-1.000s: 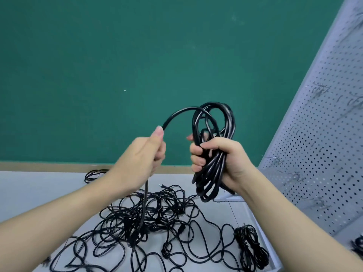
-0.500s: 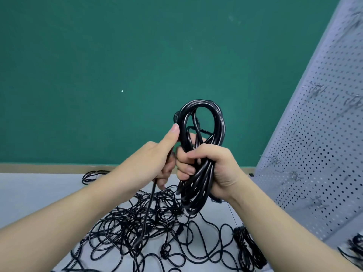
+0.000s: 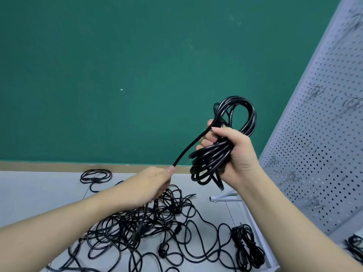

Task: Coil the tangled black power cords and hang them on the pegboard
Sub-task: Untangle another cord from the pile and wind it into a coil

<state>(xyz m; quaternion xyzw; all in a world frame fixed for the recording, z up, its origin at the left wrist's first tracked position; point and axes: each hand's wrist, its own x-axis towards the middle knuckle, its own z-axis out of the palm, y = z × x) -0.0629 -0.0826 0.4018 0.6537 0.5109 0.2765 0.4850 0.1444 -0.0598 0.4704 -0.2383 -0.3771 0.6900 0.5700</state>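
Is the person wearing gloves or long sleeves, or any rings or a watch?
No. Both the left hand and the right hand are bare, with no gloves. Both forearms are bare as far as the picture shows, so no sleeves are visible. No rings, watch or bracelet show. The fingers have short, plain nails.

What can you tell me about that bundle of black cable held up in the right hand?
The coiled cord is glossy black, rubbery-looking, gathered into several long loops. The right hand grips it around the middle, held up before the green wall. One strand runs taut from it down to the left hand, which pinches it.
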